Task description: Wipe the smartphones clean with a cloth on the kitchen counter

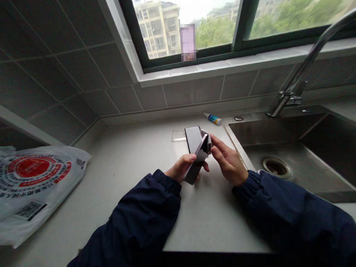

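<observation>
My left hand (181,167) is closed around a smartphone (194,170), tilted above the counter with its dark glossy face reflecting light. At the phone's upper end, my right hand (230,162) pinches a small pale, folded piece (209,143) that looks like a cloth or tissue; the fingers partly hide it. Just behind the phone, a flat dark-edged rectangle (192,135) lies on the counter; whether it is another phone or a screen protector I cannot tell. Beside it on the left is a clear phone case (178,136), partly covered by the rectangle.
A small blue-and-white tube (213,118) lies near the back wall. To the right are a steel sink (287,152) and a tall curved faucet (298,61). A printed white plastic bag (59,193) sits on the counter (131,151) at left. Behind is a window (215,53).
</observation>
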Tool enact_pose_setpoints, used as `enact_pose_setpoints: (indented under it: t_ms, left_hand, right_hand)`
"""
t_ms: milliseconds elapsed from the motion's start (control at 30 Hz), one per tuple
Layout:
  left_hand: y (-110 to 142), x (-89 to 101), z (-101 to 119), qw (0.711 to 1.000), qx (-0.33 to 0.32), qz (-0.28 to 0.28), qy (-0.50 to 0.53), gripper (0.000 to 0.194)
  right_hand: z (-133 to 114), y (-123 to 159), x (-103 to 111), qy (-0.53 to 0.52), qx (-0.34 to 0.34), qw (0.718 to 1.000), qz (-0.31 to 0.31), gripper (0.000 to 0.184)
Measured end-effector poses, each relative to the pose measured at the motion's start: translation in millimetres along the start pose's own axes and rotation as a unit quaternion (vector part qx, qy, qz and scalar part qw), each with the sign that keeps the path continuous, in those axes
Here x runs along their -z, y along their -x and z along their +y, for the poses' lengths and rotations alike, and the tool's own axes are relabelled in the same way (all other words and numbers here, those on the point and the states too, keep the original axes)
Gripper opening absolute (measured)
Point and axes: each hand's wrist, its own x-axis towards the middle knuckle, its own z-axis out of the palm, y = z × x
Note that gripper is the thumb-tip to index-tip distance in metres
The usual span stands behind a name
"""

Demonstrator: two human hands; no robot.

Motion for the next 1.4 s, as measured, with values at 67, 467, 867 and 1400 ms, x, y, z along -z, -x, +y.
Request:
enact_pose_setpoints:
  t_ms: [67, 467, 867, 1400]
  left_hand:
    - [-1, 2.0, -2, 1.0, 0.002, -0.003, 0.006, 0.076]
    - [-1, 3.4, -5, 1.0, -0.004, -0.006, -0.012, 0.078]
    - [-1, -0.2, -1, 1.0, -0.002, -0.003, -0.031, 0.077]
    - [0, -0.6, 0, 1.0, 0.011, -0.006, -0.014, 0.07]
  right_hand:
    - [3, -1, -1, -0.016, -0.028, 0.999, -0.004, 0.062]
    - [10, -1, -3, -0.003, 0.011, 1.0, -0.011, 0.058]
    - [11, 4, -3, -0.057, 0.029, 0.998, 0.0, 0.061]
    - [12, -1, -5, -0.092, -0.026, 0.995, 0.023, 0.042]
